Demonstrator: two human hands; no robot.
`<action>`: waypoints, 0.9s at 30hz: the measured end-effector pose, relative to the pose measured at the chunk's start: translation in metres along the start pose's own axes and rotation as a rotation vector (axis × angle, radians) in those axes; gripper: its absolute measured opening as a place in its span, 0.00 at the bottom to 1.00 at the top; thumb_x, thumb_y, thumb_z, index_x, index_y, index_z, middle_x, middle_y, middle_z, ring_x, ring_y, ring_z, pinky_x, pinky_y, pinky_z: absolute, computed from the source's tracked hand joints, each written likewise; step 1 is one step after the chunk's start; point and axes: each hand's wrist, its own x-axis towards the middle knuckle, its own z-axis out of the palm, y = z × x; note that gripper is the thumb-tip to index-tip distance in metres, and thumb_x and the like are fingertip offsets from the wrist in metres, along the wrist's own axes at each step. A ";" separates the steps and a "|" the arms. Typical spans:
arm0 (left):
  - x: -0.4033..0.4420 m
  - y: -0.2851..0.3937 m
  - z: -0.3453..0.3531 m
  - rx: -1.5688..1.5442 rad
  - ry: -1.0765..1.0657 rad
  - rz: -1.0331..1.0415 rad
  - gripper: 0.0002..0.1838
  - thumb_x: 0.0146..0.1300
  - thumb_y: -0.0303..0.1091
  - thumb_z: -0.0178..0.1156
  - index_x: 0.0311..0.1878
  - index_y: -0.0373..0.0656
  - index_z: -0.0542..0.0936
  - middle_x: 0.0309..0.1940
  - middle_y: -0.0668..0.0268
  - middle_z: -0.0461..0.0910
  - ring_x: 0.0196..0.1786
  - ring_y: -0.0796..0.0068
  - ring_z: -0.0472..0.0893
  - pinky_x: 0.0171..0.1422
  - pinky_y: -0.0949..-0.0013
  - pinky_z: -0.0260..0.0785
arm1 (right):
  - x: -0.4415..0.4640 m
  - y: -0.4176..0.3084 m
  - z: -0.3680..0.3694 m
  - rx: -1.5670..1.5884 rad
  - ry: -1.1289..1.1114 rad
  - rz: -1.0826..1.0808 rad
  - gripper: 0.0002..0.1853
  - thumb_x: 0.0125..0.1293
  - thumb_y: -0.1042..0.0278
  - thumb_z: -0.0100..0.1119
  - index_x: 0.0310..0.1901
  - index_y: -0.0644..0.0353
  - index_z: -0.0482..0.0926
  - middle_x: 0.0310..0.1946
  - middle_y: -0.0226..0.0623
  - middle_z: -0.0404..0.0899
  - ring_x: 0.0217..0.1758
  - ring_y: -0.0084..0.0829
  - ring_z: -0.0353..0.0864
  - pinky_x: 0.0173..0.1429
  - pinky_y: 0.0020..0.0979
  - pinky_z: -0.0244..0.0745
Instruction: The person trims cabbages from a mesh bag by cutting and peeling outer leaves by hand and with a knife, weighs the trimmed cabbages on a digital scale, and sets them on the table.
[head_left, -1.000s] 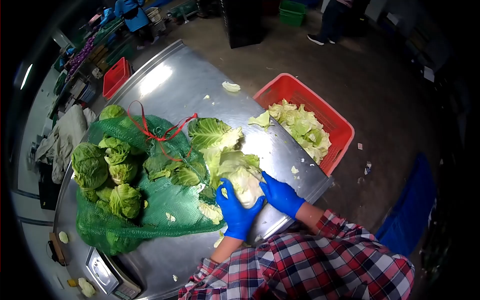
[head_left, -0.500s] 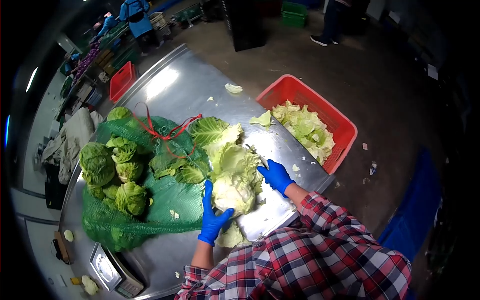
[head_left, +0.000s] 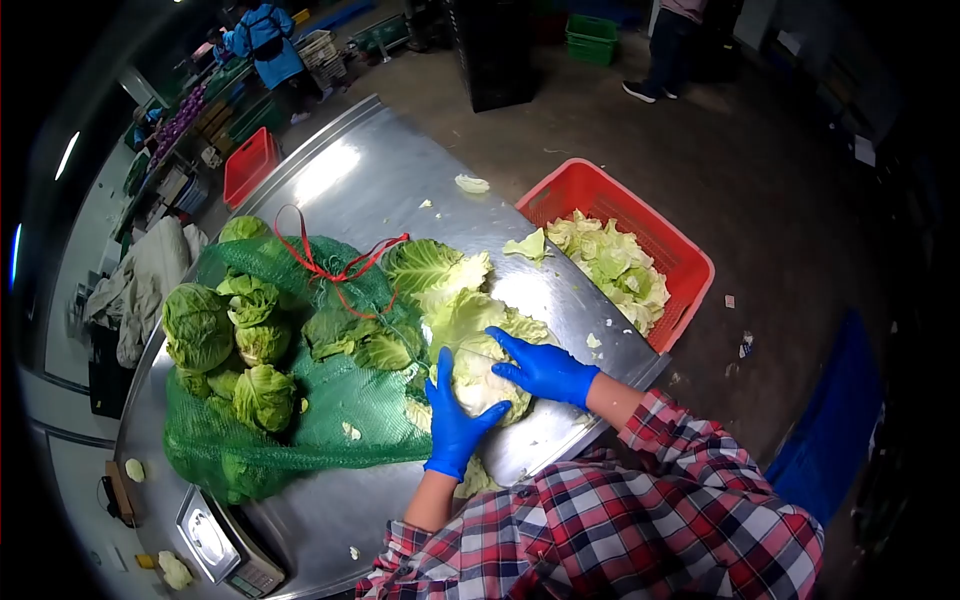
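Between my two blue-gloved hands sits a pale, partly stripped cabbage [head_left: 476, 378] on the metal table. My left hand [head_left: 455, 424] cups its near left side, thumb and fingers spread around it. On the right, my right hand [head_left: 548, 371] presses over the top and side of the same head. Loose outer leaves [head_left: 455, 318] lie beyond it, and a large green leaf [head_left: 415, 265] rests beside them. Left of my hands, several green cabbages [head_left: 195, 327] lie on and in a green mesh bag [head_left: 350, 425] with a red tie [head_left: 335, 275].
A red crate [head_left: 690, 275] of trimmed leaves [head_left: 610, 262] stands past the right edge of the metal table [head_left: 420, 165]. A scale [head_left: 225, 540] is at the near left. Farther off are another red crate [head_left: 250, 165], a person in blue [head_left: 268, 50] and another standing person [head_left: 667, 45].
My right hand has moved left from the leaf edge onto the cabbage. My left hand and the cabbage have shifted slightly right. A small dark thing by my right fingers no longer shows.
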 end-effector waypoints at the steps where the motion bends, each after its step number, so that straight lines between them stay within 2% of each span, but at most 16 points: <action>1: -0.002 -0.001 0.000 -0.005 -0.003 0.007 0.62 0.39 0.41 0.78 0.74 0.43 0.47 0.71 0.54 0.55 0.70 0.50 0.57 0.74 0.56 0.50 | 0.005 0.006 0.005 -0.004 -0.030 0.013 0.35 0.70 0.46 0.45 0.71 0.56 0.52 0.60 0.59 0.68 0.56 0.55 0.75 0.57 0.44 0.70; 5: -0.006 -0.004 -0.004 -0.069 -0.055 0.041 0.61 0.39 0.43 0.78 0.74 0.43 0.50 0.71 0.54 0.55 0.71 0.50 0.56 0.75 0.54 0.49 | 0.036 0.046 0.002 0.206 -0.022 0.078 0.32 0.72 0.47 0.43 0.70 0.58 0.56 0.58 0.57 0.71 0.52 0.53 0.77 0.56 0.41 0.71; 6: -0.011 -0.001 -0.006 0.006 -0.097 0.076 0.60 0.39 0.43 0.78 0.73 0.43 0.51 0.71 0.54 0.54 0.71 0.50 0.56 0.75 0.54 0.48 | 0.041 0.067 0.008 0.088 0.037 0.075 0.33 0.69 0.48 0.49 0.69 0.57 0.58 0.56 0.54 0.74 0.51 0.49 0.78 0.55 0.38 0.73; 7: -0.014 -0.001 -0.010 0.082 -0.137 0.111 0.60 0.38 0.44 0.78 0.73 0.43 0.52 0.71 0.53 0.54 0.71 0.51 0.57 0.75 0.54 0.48 | 0.035 0.047 0.000 0.240 -0.003 0.146 0.34 0.68 0.48 0.52 0.69 0.57 0.58 0.57 0.53 0.73 0.52 0.47 0.79 0.54 0.37 0.73; 9: -0.019 -0.026 -0.007 -0.059 -0.087 0.121 0.60 0.37 0.46 0.79 0.72 0.40 0.55 0.71 0.50 0.54 0.72 0.51 0.55 0.76 0.54 0.47 | 0.010 -0.005 -0.017 0.553 -0.111 0.298 0.36 0.65 0.49 0.58 0.70 0.56 0.58 0.58 0.51 0.73 0.53 0.44 0.79 0.54 0.36 0.73; 10: -0.025 -0.040 -0.008 -0.105 -0.085 0.135 0.60 0.36 0.46 0.80 0.72 0.39 0.55 0.70 0.50 0.55 0.73 0.51 0.55 0.76 0.54 0.46 | 0.010 0.006 -0.001 0.695 -0.039 0.258 0.39 0.61 0.51 0.63 0.69 0.55 0.58 0.60 0.48 0.71 0.51 0.40 0.79 0.54 0.36 0.73; 12: -0.044 -0.050 -0.020 -0.067 -0.104 0.155 0.61 0.36 0.48 0.80 0.71 0.36 0.55 0.69 0.49 0.56 0.74 0.52 0.52 0.76 0.55 0.47 | 0.024 0.049 0.043 0.448 0.126 0.093 0.39 0.61 0.51 0.63 0.69 0.55 0.58 0.61 0.50 0.69 0.51 0.41 0.78 0.55 0.36 0.73; 13: -0.058 -0.048 -0.027 -0.244 -0.100 0.031 0.58 0.36 0.48 0.80 0.69 0.36 0.59 0.70 0.47 0.54 0.74 0.52 0.54 0.75 0.55 0.50 | 0.028 0.059 0.055 0.322 0.209 0.003 0.39 0.61 0.51 0.63 0.69 0.55 0.58 0.61 0.51 0.68 0.51 0.41 0.78 0.55 0.37 0.73; 15: -0.067 -0.050 -0.054 0.038 -0.059 0.019 0.53 0.37 0.46 0.79 0.66 0.36 0.63 0.70 0.46 0.52 0.71 0.52 0.58 0.73 0.56 0.53 | 0.019 0.021 0.050 0.191 0.110 0.160 0.39 0.62 0.49 0.61 0.69 0.56 0.56 0.61 0.54 0.65 0.56 0.50 0.75 0.57 0.39 0.72; 17: -0.061 -0.020 -0.057 0.086 0.158 0.037 0.49 0.39 0.45 0.78 0.64 0.37 0.65 0.70 0.46 0.53 0.68 0.52 0.63 0.71 0.57 0.56 | 0.020 0.019 0.072 0.120 0.197 0.126 0.38 0.63 0.49 0.58 0.69 0.56 0.55 0.60 0.55 0.65 0.53 0.52 0.76 0.55 0.43 0.72; 19: -0.042 -0.009 -0.037 0.060 0.081 -0.027 0.49 0.39 0.45 0.78 0.64 0.38 0.66 0.68 0.48 0.59 0.66 0.52 0.64 0.70 0.57 0.57 | 0.032 0.029 0.084 -0.018 0.281 0.071 0.36 0.64 0.50 0.56 0.68 0.57 0.55 0.58 0.56 0.65 0.48 0.55 0.77 0.50 0.47 0.74; 20: -0.041 -0.008 -0.033 0.137 0.148 0.067 0.49 0.40 0.45 0.78 0.65 0.38 0.65 0.62 0.52 0.66 0.62 0.53 0.67 0.68 0.58 0.60 | 0.038 0.033 0.082 -0.061 0.279 0.062 0.35 0.63 0.54 0.56 0.68 0.56 0.55 0.55 0.56 0.66 0.44 0.55 0.78 0.45 0.48 0.75; 21: -0.042 -0.013 -0.038 0.121 0.091 0.026 0.49 0.40 0.44 0.78 0.65 0.38 0.64 0.61 0.53 0.66 0.63 0.54 0.68 0.68 0.59 0.60 | 0.044 0.037 0.079 -0.157 0.237 0.106 0.33 0.62 0.57 0.56 0.67 0.54 0.56 0.52 0.53 0.67 0.41 0.55 0.78 0.42 0.48 0.75; 24: -0.044 -0.023 -0.057 0.126 -0.047 -0.050 0.50 0.40 0.43 0.79 0.65 0.38 0.63 0.58 0.58 0.70 0.60 0.60 0.71 0.65 0.64 0.64 | 0.050 0.047 0.068 -0.171 0.280 0.079 0.31 0.62 0.60 0.57 0.65 0.51 0.59 0.50 0.49 0.69 0.40 0.54 0.78 0.43 0.48 0.75; 26: -0.041 -0.021 -0.055 0.063 -0.097 -0.001 0.48 0.40 0.48 0.78 0.63 0.38 0.66 0.54 0.56 0.71 0.56 0.57 0.73 0.63 0.62 0.66 | 0.047 0.047 0.058 -0.158 0.321 0.119 0.29 0.62 0.60 0.57 0.64 0.50 0.62 0.50 0.52 0.72 0.41 0.54 0.78 0.43 0.48 0.74; 27: -0.034 -0.018 -0.057 0.047 -0.097 0.043 0.48 0.40 0.50 0.77 0.63 0.38 0.67 0.53 0.55 0.72 0.54 0.55 0.74 0.62 0.61 0.67 | 0.053 0.069 0.062 -0.218 0.467 0.008 0.28 0.62 0.60 0.56 0.64 0.48 0.63 0.52 0.54 0.72 0.40 0.54 0.79 0.42 0.49 0.74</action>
